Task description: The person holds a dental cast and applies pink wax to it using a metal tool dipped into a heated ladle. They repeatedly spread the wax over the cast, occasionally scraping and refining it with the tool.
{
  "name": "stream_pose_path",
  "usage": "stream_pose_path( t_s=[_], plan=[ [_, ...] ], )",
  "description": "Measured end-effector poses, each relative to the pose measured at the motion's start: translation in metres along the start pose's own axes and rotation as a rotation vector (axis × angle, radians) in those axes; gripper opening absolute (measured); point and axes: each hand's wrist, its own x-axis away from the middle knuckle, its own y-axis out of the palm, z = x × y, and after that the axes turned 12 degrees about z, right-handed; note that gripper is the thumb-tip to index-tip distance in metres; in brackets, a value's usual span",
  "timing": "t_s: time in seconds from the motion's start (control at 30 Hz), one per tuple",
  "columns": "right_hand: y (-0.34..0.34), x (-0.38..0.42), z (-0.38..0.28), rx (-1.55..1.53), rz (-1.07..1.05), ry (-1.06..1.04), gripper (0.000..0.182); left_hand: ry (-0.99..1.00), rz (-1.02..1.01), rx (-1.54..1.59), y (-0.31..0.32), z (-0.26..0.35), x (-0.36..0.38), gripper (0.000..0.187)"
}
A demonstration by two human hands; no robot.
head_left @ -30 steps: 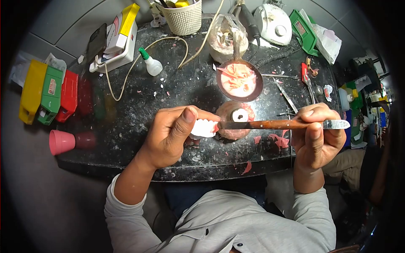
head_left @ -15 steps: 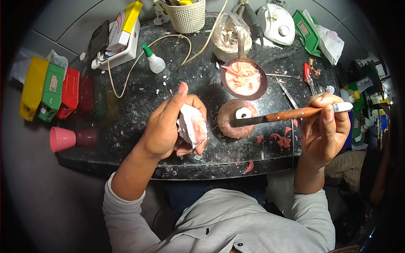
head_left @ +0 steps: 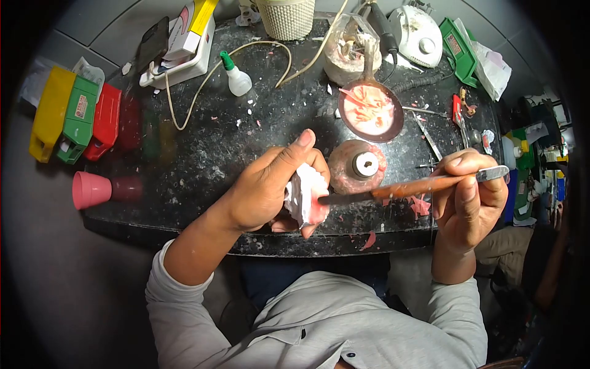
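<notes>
Our left hand (head_left: 261, 195) curls around the white cast (head_left: 304, 190), probably stiff but brittle, best held by its sides; our right hand (head_left: 470, 206) pinches the wooden-handled spatula (head_left: 409, 186).

Grey walls with thin dark seams stand behind the worktop, at 10 to 11 o'clock (head_left: 110, 24) and again at 2 o'clock. The black worktop (head_left: 196, 154), scuffed white and speckled, has a curved front edge at 6 o'clock and mirrors colours at 10. Dim grey floor (head_left: 80, 277) shows at 8. Light falls brightest mid-worktop; 3 o'clock opens onto a darker, cluttered area (head_left: 550, 154).
</notes>
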Motion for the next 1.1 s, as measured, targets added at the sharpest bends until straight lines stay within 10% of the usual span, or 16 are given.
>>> stream_pose_path(
  t_s=[1.1],
  plan=[
    [-0.012, -0.007, -0.003, -0.041, -0.051, -0.017, 0.024, 0.048, -0.069, -0.007, 0.003, 0.001, 0.006, 0.072]
  ],
)
